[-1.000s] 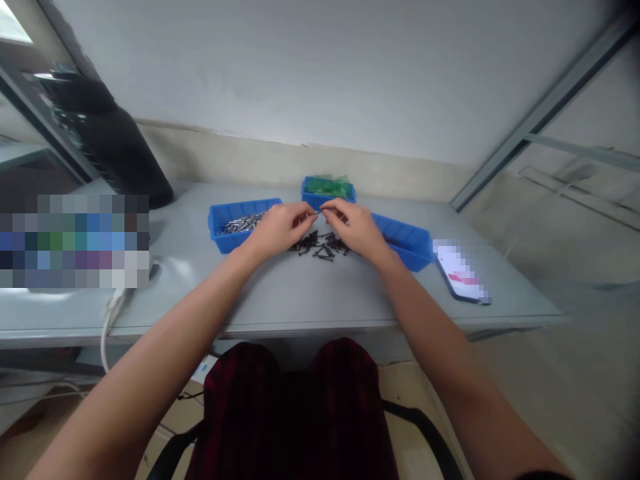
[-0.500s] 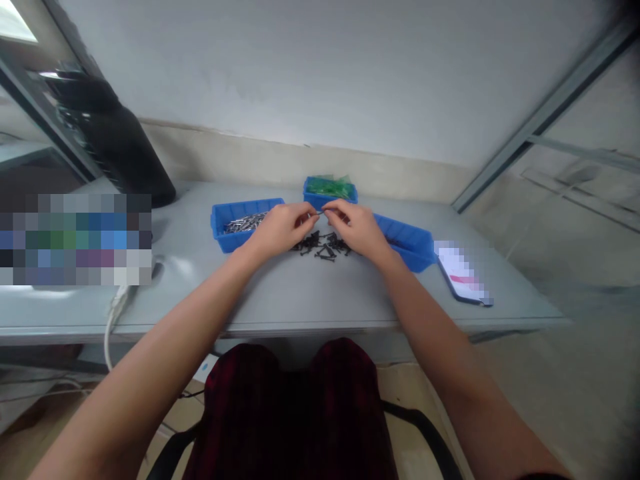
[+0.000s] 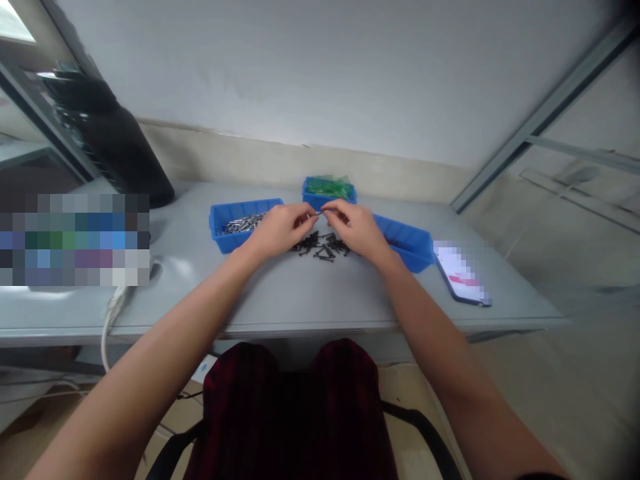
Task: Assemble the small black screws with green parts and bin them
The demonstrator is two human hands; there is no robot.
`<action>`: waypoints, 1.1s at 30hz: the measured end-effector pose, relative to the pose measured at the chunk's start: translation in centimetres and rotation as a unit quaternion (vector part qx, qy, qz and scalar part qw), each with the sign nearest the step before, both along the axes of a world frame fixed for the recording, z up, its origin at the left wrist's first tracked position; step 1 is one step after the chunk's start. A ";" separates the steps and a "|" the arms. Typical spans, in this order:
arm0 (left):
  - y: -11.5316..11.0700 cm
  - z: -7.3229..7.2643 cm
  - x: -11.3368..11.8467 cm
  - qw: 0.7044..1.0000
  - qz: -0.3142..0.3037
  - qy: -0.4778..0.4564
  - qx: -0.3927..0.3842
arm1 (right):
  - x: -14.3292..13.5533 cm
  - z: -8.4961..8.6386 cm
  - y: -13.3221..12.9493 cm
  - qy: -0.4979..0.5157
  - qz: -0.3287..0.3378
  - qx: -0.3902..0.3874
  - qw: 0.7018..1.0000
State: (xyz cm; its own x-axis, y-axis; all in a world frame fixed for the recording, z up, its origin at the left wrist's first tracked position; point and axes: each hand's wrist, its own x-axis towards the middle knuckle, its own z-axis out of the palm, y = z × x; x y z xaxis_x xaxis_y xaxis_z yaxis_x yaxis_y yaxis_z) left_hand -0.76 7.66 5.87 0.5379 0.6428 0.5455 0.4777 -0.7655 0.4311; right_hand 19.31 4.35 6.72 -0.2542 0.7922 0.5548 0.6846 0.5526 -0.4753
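My left hand (image 3: 280,228) and my right hand (image 3: 356,225) meet over the table, fingertips closed in a pinch. Between them is a thin dark screw (image 3: 321,213), gripped from both sides; its details are too small to make out. Just below the hands lies a loose pile of black screws (image 3: 326,253). Left of my left hand, a blue bin (image 3: 217,225) holds many slim silver metal pieces (image 3: 243,224). Beside my right hand, another blue bin (image 3: 419,245) has some dark pieces in it, partly hidden by the hand.
Behind the hands, a small blue bin (image 3: 330,201) holds green plastic film (image 3: 327,187). A phone (image 3: 464,277) lies at the right. A large black bottle (image 3: 120,147) stands at the back left, near a white cable (image 3: 116,303). The wall (image 3: 320,80) rises behind the table.
Both hands keep the same pinch in the same place. Only a very slight shift of the camera view shows.
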 end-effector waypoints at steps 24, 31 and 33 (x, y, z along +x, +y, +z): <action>0.0 0.1 -0.1 1.000 0.000 0.001 0.002 | -0.1 0.4 -0.3 -0.001 -0.004 -0.017 1.000; -0.2 0.3 -0.1 1.000 0.004 -0.001 -0.008 | 0.0 0.2 -0.2 -0.003 0.001 -0.013 1.000; -0.1 0.3 0.0 1.000 0.009 -0.002 -0.004 | 0.0 0.1 -0.1 -0.008 0.001 -0.014 1.000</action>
State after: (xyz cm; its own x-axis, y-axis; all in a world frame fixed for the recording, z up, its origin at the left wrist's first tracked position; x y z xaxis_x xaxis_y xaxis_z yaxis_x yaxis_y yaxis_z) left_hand -0.80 7.58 6.12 0.5246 0.6560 0.5427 0.4889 -0.7540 0.4387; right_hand 19.34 4.24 6.83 -0.2639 0.8067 0.5289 0.6913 0.5405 -0.4795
